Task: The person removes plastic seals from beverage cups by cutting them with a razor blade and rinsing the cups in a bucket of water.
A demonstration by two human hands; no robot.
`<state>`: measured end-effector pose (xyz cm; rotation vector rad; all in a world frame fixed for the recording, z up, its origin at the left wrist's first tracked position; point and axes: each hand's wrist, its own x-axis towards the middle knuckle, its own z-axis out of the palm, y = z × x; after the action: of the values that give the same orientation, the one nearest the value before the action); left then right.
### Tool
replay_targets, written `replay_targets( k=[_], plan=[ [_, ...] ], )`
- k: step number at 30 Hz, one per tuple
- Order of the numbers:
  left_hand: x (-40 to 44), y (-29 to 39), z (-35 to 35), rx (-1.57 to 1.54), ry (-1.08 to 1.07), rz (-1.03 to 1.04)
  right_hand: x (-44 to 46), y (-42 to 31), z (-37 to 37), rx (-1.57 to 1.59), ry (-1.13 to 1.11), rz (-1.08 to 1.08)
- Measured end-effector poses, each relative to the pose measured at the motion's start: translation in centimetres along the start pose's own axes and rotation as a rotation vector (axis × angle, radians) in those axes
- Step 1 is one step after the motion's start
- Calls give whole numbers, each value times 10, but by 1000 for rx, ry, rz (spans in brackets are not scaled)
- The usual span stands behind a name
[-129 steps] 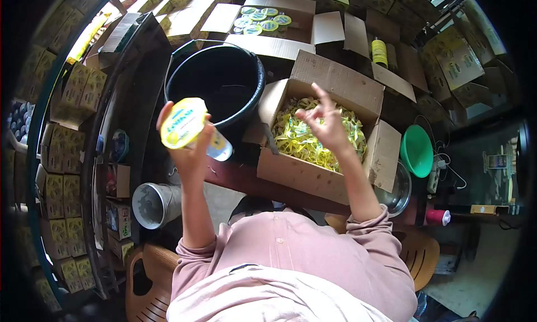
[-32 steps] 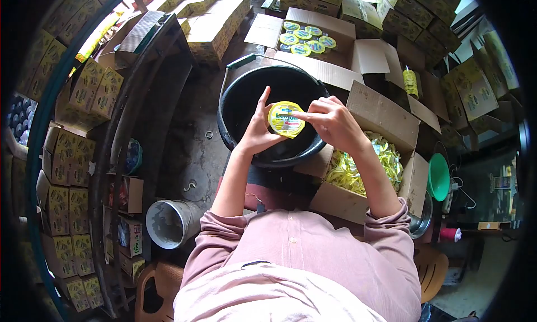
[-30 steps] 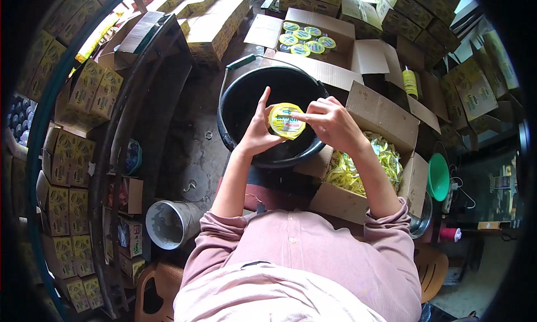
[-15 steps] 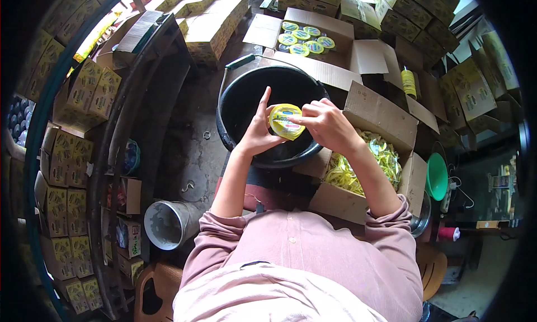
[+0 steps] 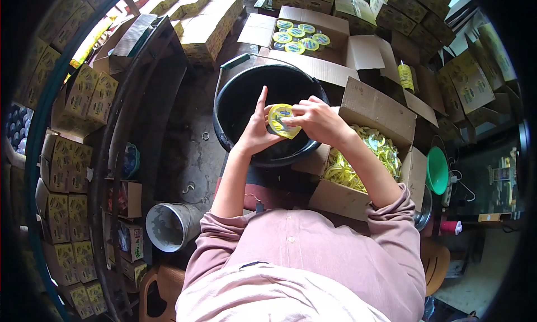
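Observation:
Over the mouth of the black bucket [image 5: 226,112], my left hand [image 5: 254,129] holds a round plastic cup [image 5: 277,121] with a yellow, printed film lid. The left thumb or a finger points straight up beside it. My right hand [image 5: 319,121] is curled at the cup's right side, with fingertips pressed against the lid; whether they pinch its edge is hidden. A cardboard box [image 5: 358,193] below my right forearm contains a heap of yellow film strips [image 5: 358,162].
Beyond the bucket, an open box [image 5: 338,25] contains several yellow-lidded cups [image 5: 295,46]. A stack of yellow lids [image 5: 406,76] stands at its right. A grey bucket [image 5: 166,227] is at lower left, a green bowl [image 5: 437,166] at right. Printed cartons [image 5: 86,104] line the left side.
My right fingers have curled more and shifted slightly left across the lid. The cup has turned a little in my left hand. The whole view has shifted slightly.

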<state>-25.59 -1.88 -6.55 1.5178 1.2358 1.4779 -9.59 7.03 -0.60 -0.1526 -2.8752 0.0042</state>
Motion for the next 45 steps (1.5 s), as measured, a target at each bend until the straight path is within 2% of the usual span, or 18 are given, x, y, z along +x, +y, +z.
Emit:
replay_targets(
  k=[6, 16, 19, 25, 28, 31, 45],
  plan=[
    [1, 0, -1, 78, 14, -30, -18, 10, -10, -52, -43, 32],
    [0, -1, 4, 272, -15, -114, -78, 11, -25, 69, 184, 296],
    [3, 6, 7, 598, -98, -248, -89, -2, -21, 165, 286, 402],
    [12, 4, 3, 973, -310, -241, -94, -36, 7, 458, 527, 618],
    [25, 4, 5, 1186, -412, -253, -95, -46, 15, 539, 593, 636],
    [32, -2, 5, 1397, -431, -121, -95, -54, 16, 577, 619, 644],
    [48, -6, 14, 1573, -650, -236, -95, -64, 16, 606, 627, 690]
  ],
)
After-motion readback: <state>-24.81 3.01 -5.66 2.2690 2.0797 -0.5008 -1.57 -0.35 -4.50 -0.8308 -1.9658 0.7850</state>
